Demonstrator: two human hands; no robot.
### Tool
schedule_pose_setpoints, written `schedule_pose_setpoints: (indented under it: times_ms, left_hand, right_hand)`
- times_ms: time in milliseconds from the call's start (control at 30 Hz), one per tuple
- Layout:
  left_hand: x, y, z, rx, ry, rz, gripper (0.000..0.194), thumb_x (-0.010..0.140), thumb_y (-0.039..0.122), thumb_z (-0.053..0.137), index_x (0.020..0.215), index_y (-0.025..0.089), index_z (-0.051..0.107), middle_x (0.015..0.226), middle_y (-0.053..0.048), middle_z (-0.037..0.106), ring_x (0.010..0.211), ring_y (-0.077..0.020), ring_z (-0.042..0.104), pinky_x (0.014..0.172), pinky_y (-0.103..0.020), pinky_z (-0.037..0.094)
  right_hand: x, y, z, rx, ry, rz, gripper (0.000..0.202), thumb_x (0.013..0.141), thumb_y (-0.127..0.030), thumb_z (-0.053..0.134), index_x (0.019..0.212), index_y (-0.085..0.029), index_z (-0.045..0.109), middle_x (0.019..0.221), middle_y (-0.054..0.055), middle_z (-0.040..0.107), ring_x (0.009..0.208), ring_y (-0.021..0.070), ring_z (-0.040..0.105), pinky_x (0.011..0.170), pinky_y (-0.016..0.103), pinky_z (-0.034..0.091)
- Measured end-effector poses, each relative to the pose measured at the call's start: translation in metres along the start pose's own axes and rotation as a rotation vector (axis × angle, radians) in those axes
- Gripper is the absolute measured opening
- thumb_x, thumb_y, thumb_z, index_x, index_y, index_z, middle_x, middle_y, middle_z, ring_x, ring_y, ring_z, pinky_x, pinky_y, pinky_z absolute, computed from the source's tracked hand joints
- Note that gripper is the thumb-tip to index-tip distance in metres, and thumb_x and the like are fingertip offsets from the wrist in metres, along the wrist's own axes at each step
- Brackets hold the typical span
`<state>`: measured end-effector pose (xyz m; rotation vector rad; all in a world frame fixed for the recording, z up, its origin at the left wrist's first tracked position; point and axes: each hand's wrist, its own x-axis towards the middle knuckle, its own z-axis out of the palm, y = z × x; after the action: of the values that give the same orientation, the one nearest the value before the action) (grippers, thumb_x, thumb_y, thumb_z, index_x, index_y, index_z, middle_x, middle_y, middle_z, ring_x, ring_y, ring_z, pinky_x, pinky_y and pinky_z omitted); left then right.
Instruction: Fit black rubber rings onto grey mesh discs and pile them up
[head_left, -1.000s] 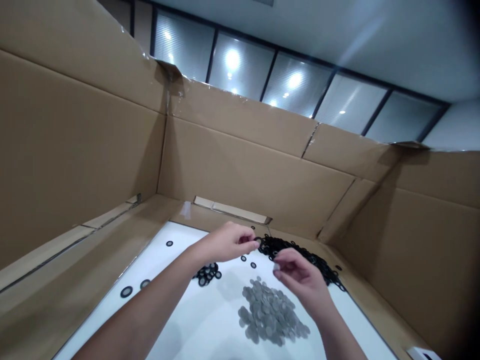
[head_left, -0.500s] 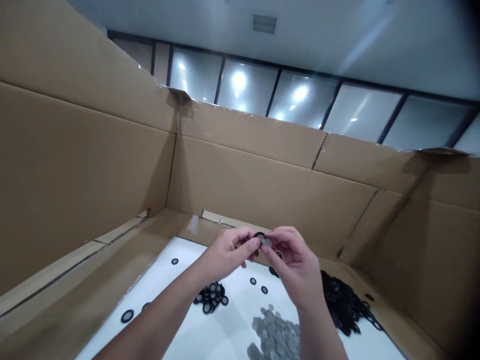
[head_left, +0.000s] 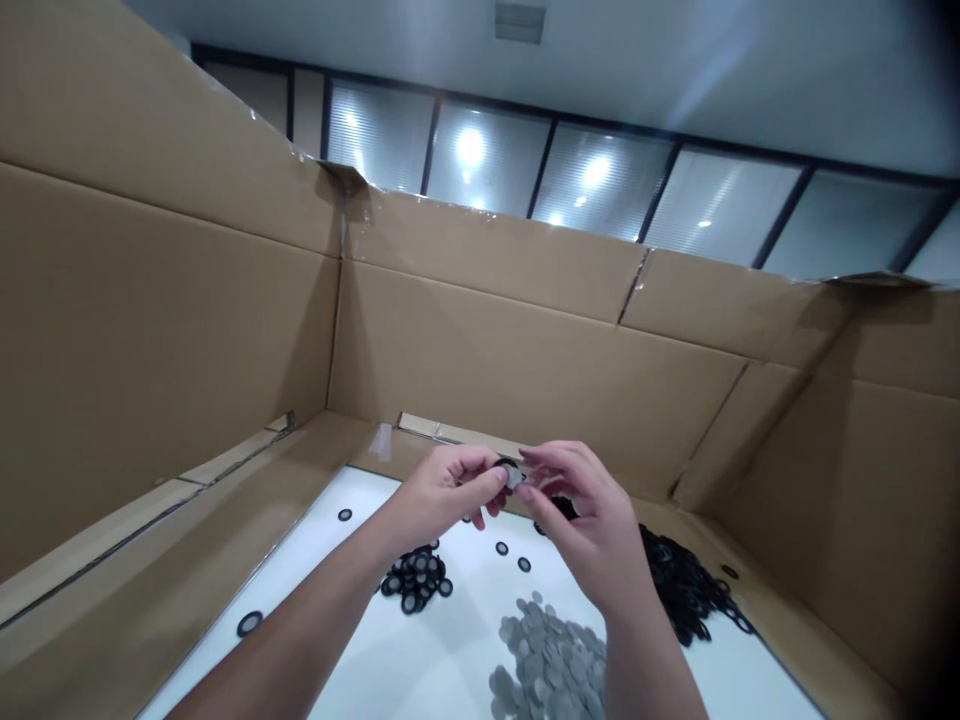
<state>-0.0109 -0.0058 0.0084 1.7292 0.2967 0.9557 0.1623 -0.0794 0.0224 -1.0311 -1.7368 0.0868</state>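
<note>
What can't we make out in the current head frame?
All head view:
- Whether the grey disc sits fully in the black ring: too small, blurred.
- Grey disc pile, full extent: right forearm, bottom edge.
- Black ring pile, left part: right hand.
- White board, near edge: cut off at bottom.

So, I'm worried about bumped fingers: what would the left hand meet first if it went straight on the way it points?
Probably the right hand, whose fingertips are just beyond the black ring that the left hand holds, though depth is unclear.

An indoor room, perhaps an office — glazed panels [head_left: 600,180] and a ceiling vent [head_left: 519,22] show above cardboard walls [head_left: 480,350]
</note>
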Motion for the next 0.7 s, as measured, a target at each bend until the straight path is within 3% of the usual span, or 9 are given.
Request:
schedule_pose_setpoints:
  times_ms: [133, 267, 400, 567, 700]
  left_hand:
    - [-0.002, 0.002, 0.004, 0.068, 0.064, 0.050, 0.026, 0.093, 0.034, 0.054, 0.077, 0.014, 0.059, 0.070, 0.000, 0.058, 0.063, -0.0101, 0.056, 0.057, -0.021, 0.050]
    - [-0.003, 0.002, 0.008, 0.134, 0.085, 0.093, 0.025, 0.094, 0.032, 0.053, 0.078, 0.015, 0.059, 0.071, 0.001, 0.058, 0.064, -0.0099, 0.057, 0.059, -0.021, 0.050]
    - [-0.003, 0.001, 0.007, 0.166, 0.044, 0.115, 0.028, 0.096, 0.036, 0.049, 0.083, 0.015, 0.062, 0.075, -0.001, 0.060, 0.069, -0.0118, 0.059, 0.063, -0.023, 0.052]
    - [-0.002, 0.004, 0.002, 0.217, -0.045, 0.122, 0.036, 0.099, 0.040, 0.042, 0.089, 0.014, 0.066, 0.086, -0.006, 0.064, 0.080, -0.0155, 0.062, 0.067, -0.026, 0.054]
    - [-0.001, 0.004, -0.001, 0.114, 0.042, 0.061, 0.025, 0.092, 0.038, 0.058, 0.093, 0.014, 0.067, 0.085, -0.005, 0.065, 0.081, -0.0166, 0.064, 0.068, -0.028, 0.056]
  right_hand:
    - [-0.002, 0.001, 0.003, 0.081, -0.015, 0.149, 0.020, 0.090, -0.037, 0.062, 0.104, -0.023, 0.067, 0.091, 0.007, 0.065, 0.074, 0.0177, 0.062, 0.059, 0.029, 0.051]
    - [-0.003, 0.003, 0.008, 0.200, -0.018, 0.277, 0.030, 0.084, -0.043, 0.069, 0.105, -0.021, 0.065, 0.080, 0.004, 0.065, 0.064, 0.0147, 0.058, 0.051, 0.025, 0.046]
    - [-0.001, 0.006, 0.010, 0.314, -0.006, 0.305, 0.024, 0.083, -0.041, 0.071, 0.088, -0.020, 0.063, 0.070, 0.000, 0.061, 0.060, 0.0125, 0.056, 0.048, 0.022, 0.042]
    - [0.001, 0.010, 0.010, 0.391, -0.018, 0.305, 0.021, 0.085, -0.039, 0.069, 0.084, -0.020, 0.060, 0.070, -0.001, 0.060, 0.056, 0.0103, 0.053, 0.047, 0.021, 0.039]
    - [0.001, 0.012, 0.012, 0.433, -0.043, 0.340, 0.023, 0.085, -0.040, 0.068, 0.082, -0.020, 0.058, 0.063, -0.004, 0.055, 0.050, 0.0086, 0.046, 0.046, 0.021, 0.037]
